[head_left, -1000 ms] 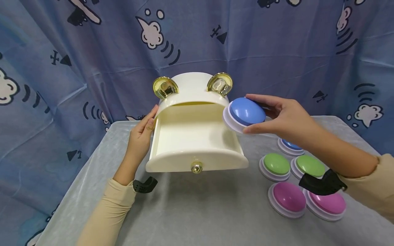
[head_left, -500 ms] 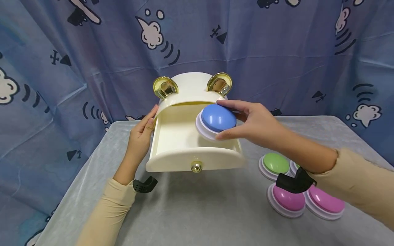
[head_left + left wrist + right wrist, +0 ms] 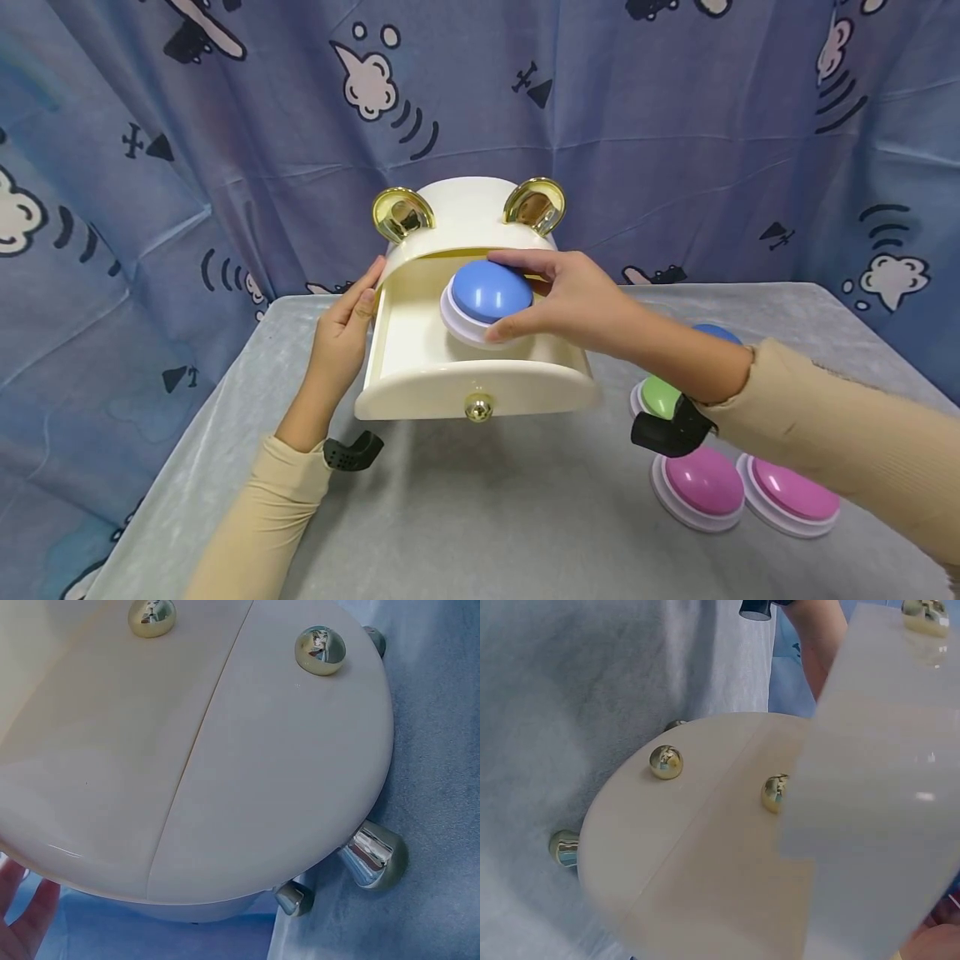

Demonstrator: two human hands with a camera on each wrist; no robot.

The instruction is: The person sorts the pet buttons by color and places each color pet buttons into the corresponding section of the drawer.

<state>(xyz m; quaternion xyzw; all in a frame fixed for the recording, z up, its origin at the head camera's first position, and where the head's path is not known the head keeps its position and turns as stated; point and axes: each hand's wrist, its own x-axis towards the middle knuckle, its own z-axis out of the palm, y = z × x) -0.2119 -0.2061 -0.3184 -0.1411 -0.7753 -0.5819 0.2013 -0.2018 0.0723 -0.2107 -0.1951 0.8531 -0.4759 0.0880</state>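
A cream storage cabinet (image 3: 465, 200) with gold ears stands at the back middle in the head view. Its upper drawer (image 3: 420, 392) is pulled out, showing a gold knob on the front. My right hand (image 3: 581, 300) pinches a blue dome push button (image 3: 491, 290) with a white base, holding it tilted over the drawer's inside. Thumb and fingers sit at opposite edges of the button. My left hand (image 3: 341, 333) rests against the cabinet's left side, fingers extended along it. In the left wrist view, its fingers (image 3: 37, 915) show at the cabinet's edge.
On the right lie two pink push buttons (image 3: 705, 481), a green push button (image 3: 660, 397) and another blue push button (image 3: 717, 332), partly covered by my right arm. The lower doors (image 3: 705, 817) carry gold knobs. A blue patterned curtain (image 3: 480, 100) hangs behind the table.
My right hand has carried the blue push button leftward from beside the cabinet to over the open drawer. The left hand and cabinet have stayed in place.
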